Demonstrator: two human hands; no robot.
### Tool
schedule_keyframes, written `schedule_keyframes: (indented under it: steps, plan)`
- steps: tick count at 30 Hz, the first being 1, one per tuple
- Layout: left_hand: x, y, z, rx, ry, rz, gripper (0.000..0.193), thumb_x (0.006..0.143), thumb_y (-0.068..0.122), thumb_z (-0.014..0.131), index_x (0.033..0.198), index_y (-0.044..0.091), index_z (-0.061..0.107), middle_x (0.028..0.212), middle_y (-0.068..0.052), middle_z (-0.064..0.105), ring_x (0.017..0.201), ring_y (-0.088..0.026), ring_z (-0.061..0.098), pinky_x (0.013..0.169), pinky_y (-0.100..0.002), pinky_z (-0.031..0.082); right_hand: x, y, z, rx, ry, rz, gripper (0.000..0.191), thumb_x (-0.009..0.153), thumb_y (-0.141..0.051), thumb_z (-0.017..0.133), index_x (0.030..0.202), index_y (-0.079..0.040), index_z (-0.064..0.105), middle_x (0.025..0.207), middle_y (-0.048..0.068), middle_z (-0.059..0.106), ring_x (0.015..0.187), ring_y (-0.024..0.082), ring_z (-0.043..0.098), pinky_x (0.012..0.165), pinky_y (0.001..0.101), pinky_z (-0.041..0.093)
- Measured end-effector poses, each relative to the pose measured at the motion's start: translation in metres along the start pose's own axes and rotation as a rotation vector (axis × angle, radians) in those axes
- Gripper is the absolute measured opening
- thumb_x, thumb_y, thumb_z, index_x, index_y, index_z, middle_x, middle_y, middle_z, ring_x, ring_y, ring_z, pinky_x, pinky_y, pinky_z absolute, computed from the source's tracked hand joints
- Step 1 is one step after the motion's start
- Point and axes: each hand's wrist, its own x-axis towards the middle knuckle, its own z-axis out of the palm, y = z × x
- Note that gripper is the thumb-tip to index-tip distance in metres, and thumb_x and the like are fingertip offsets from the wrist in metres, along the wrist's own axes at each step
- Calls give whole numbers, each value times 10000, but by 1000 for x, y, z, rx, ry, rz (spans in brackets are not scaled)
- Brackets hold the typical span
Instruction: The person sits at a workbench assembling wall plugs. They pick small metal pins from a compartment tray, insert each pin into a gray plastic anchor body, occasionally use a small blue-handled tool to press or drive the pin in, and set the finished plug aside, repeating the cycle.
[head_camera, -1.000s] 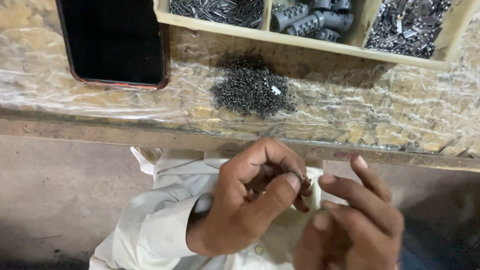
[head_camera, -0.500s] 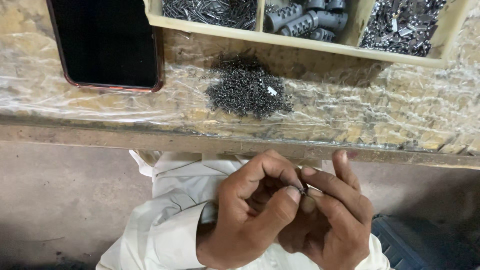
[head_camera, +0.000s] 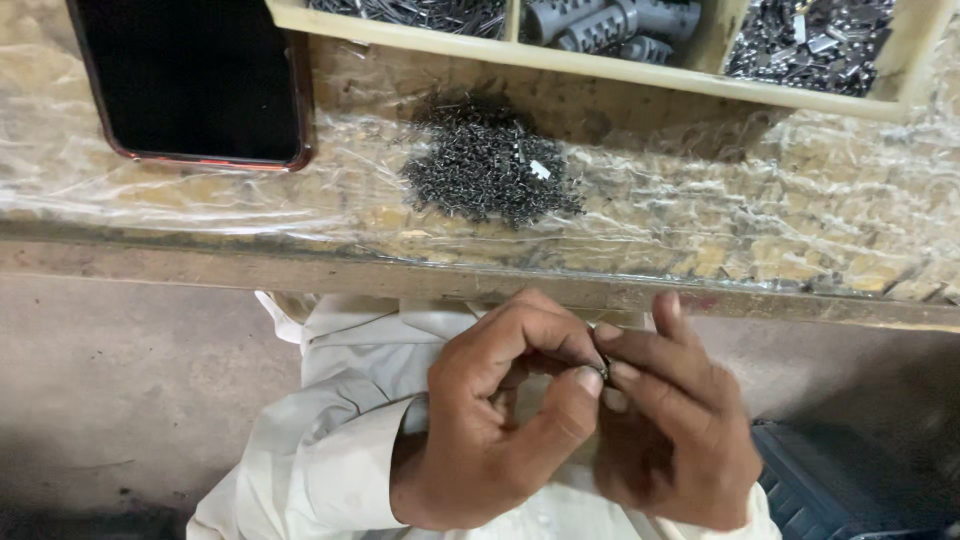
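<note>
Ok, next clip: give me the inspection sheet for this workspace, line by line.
Surface: wooden bench with a crinkled clear plastic sheet over its top.
Job's things: a tiny metal part pinched between the fingertips of both hands, too small to identify; a heap of small dark metal pieces on the plastic.
Clutter: a dark-screened phone in a red case; a wooden divider tray holding metal bits and grey plastic cylinders.
Grippers: left hand and right hand both closed on the part, below the bench edge, over the lap.
Cables: nothing seen.
Surroundings: pale clothing, bare floor, a dark ribbed object lower right.
</note>
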Motion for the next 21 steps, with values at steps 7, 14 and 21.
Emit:
schedule_keyframes:
  steps: [7, 14, 21]
  plan:
    - [14, 14, -12, 172, -99, -61, 79, 934, 14, 666, 1002, -22, 643, 983, -67, 666, 863, -95, 643, 773, -245, 563, 29, -11, -24, -44, -142, 5, 163, 891, 56, 720, 944, 34, 567, 1126, 205, 681, 1198, 332, 706, 1159, 500, 476]
    - [23, 24, -14, 114, -82, -96, 81, 905, -8, 675, 978, -37, 657, 958, -82, 655, 836, -102, 641, 724, -243, 570, 95, -60, -5, 358, 5, 414, 115, 842, 10, 715, 915, 43, 632, 1051, 196, 693, 1146, 323, 699, 1020, 461, 579]
    - [28, 21, -32, 277, -85, 187, 88, 947, 19, 700, 1018, -8, 656, 1021, -99, 703, 875, -129, 719, 792, -266, 623, 200, -13, -51, -873, -317, -690, 247, 946, 64, 709, 1185, 5, 706, 1048, 129, 659, 990, 308, 623, 887, 448, 494]
